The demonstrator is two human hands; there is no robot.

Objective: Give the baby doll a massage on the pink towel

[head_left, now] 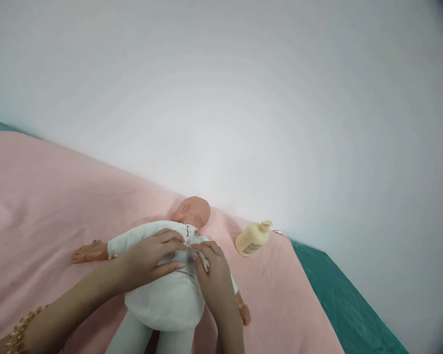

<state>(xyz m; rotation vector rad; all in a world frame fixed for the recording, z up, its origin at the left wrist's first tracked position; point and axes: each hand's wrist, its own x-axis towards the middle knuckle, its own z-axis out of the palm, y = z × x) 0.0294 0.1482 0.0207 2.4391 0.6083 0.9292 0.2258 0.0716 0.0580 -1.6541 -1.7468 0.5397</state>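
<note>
A baby doll [166,307] with a white cloth body lies on a pink cloth, its bald head [196,209] toward the wall. The back of the head shows; the face is hidden. Both of my hands rest on the doll's upper back. My left hand [157,255] lies with thumb and fingers apart. My right hand [214,273] rests opposite, fingers bent over the cloth body, thumb tip near the index finger. Between them shows a greyish, shaded patch of the back with a seam below it. Neither hand visibly holds a separate object.
Right of the doll stands a pale yellow pump bottle [251,239], slightly tilted in view. The pink cloth [280,300] covers a green surface [339,290]. A plain white wall [221,98] rises behind. A beaded bracelet [22,332] circles my left wrist.
</note>
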